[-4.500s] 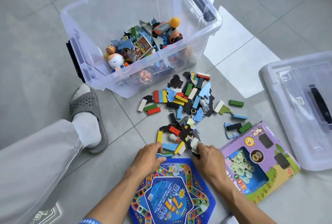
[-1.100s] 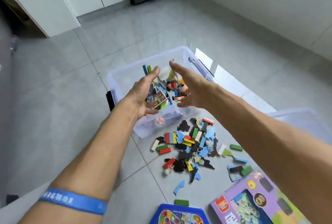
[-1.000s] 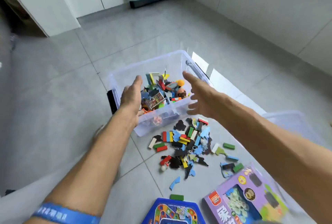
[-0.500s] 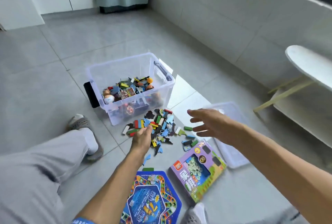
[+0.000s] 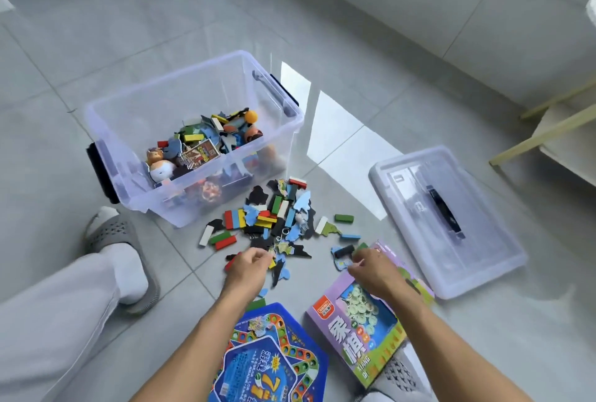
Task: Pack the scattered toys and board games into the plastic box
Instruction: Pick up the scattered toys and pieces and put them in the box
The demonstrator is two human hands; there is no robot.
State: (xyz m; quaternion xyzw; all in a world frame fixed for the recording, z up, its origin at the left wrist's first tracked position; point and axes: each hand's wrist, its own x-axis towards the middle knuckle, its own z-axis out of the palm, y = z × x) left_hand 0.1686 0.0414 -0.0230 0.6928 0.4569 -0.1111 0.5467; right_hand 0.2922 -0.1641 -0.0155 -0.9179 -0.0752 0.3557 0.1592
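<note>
Last handful now in plastic box [image 5: 135, 131]; I see both hands, L [image 5: 250, 264] & R [image 5: 371, 268], back down, fingers curling onto floor pieces [image 5: 274, 218], grip unclear.

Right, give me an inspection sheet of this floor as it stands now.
Surface: grey tiled floor, sunlit patches beside the box.
Job's things: clear plastic box open, partly filled with toys; pile of blocks and puzzle pieces on the floor in front of it; blue board game and purple game box unpacked.
Clutter: box lid lying flat to the right.
Hands: left hand gathering pieces at the pile's near edge; right hand at loose pieces by the purple box; grips unclear.
Cables: nothing seen.
Surroundings: wall, pale wooden furniture at right, slipper.
</note>
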